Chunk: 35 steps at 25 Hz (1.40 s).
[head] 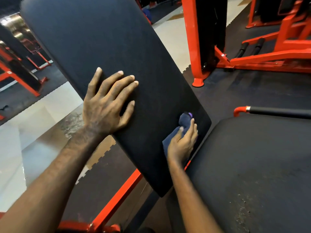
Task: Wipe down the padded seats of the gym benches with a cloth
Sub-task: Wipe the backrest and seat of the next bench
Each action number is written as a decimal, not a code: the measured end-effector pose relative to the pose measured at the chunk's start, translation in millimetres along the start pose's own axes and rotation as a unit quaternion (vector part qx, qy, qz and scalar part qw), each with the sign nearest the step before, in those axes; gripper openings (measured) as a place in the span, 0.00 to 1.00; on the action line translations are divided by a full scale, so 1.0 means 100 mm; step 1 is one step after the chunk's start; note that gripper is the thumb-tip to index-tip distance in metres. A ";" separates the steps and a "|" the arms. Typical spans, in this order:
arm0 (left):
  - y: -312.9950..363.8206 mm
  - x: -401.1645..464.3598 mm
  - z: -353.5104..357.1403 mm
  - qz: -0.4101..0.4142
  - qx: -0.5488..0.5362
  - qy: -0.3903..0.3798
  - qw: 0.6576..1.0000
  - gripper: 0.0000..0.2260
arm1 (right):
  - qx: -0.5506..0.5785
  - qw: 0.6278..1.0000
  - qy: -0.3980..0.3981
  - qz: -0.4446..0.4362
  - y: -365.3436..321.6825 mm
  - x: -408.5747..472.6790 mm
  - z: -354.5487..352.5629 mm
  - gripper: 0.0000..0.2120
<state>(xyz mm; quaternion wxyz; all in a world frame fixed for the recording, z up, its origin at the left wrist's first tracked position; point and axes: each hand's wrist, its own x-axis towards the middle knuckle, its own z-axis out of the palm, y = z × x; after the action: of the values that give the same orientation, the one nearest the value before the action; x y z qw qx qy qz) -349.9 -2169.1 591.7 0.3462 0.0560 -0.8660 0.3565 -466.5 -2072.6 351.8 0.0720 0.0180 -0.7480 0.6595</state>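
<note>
The dark blue cloth (175,137) lies bunched at the 5 o'clock corner of the tilted back pad (114,56). It looks soft, light and limp, so best bunched in the palm. The right hand (182,142) has its grip closed on it. The left hand (107,101) rests flat, fingers straight, at 9 o'clock. The seat pad (252,165) sits at 3 o'clock.

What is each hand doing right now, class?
Left hand: open, fingers spread flat on the black back pad.
Right hand: closed on the dark blue cloth, pressing it against the pad.
</note>
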 end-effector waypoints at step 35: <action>0.02 0.02 0.02 -0.011 0.004 0.013 1.000 0.23 | 0.026 0.976 -0.052 0.209 0.21 0.61 -0.07 0.28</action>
<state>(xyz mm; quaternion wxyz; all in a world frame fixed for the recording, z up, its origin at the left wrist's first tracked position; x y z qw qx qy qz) -353.2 -2168.2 591.0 0.3610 0.0619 -0.8595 0.3565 -528.5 -2058.7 340.1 -0.1067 -0.1022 -0.7206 0.6774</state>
